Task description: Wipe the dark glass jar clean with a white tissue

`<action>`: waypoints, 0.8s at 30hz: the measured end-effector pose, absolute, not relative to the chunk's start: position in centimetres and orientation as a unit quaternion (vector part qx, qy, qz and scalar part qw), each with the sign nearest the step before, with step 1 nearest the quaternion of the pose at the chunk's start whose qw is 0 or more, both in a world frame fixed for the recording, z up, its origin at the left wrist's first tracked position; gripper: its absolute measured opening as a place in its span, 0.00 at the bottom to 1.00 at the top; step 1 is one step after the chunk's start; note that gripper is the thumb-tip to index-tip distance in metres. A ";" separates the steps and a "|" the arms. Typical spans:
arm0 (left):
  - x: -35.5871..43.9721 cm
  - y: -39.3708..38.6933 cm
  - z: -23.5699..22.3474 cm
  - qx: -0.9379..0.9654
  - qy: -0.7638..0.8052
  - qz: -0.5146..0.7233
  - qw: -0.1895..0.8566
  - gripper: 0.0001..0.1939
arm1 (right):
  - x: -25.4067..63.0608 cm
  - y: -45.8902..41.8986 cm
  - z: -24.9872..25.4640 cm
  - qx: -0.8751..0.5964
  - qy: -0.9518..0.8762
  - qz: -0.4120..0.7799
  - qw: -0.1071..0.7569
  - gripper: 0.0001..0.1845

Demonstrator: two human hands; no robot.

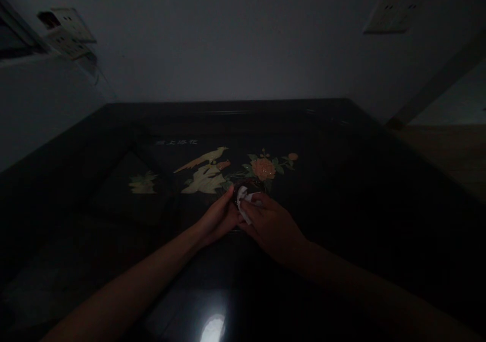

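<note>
My left hand closes around the near left side of a small, dark, rounded object with a shiny rim. What kind of object it is cannot be made out in the dim light. Pinched in the fingers of my right hand is a crumpled white tissue, which is against the object. Both hands meet low over the glossy black tabletop, and they hide the object's lower part.
Behind the hands, the tabletop bears a raised-looking picture of a bird and an orange flower. A grey wall rises at the far edge. Sockets are mounted at left and right.
</note>
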State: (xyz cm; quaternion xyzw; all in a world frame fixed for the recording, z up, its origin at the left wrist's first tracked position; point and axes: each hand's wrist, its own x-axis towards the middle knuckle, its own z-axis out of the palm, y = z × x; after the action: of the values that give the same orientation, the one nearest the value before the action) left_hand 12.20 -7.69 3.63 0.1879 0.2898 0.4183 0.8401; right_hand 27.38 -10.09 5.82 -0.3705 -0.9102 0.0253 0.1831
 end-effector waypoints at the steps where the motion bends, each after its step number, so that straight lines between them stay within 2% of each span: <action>1: 12.2 -7.7 3.6 0.178 0.292 0.417 0.842 0.20 | 27.4 -10.1 5.6 -0.373 -0.911 0.007 0.173 0.21; 4: 12.2 -7.6 3.6 0.155 0.298 0.429 0.838 0.21 | 27.7 -10.0 5.2 -0.385 -0.910 -0.034 0.152 0.26; 8: 12.3 -7.6 3.3 0.170 0.288 0.441 0.833 0.18 | 27.8 -10.1 5.3 -0.403 -0.901 -0.083 0.137 0.28; 13: 12.4 -7.8 3.1 0.213 0.283 0.461 0.814 0.15 | 27.3 -10.5 5.4 -0.432 -0.882 -0.135 0.132 0.20; 24: 12.5 -7.9 3.2 0.235 0.303 0.462 0.800 0.16 | 27.1 -10.3 5.5 -0.431 -0.877 -0.165 0.132 0.21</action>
State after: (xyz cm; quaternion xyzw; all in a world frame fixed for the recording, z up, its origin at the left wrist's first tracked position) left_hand 12.47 -7.88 3.16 0.2349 0.3029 0.4619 0.7998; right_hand 27.08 -10.31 5.49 -0.4314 -0.8770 -0.1648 0.1324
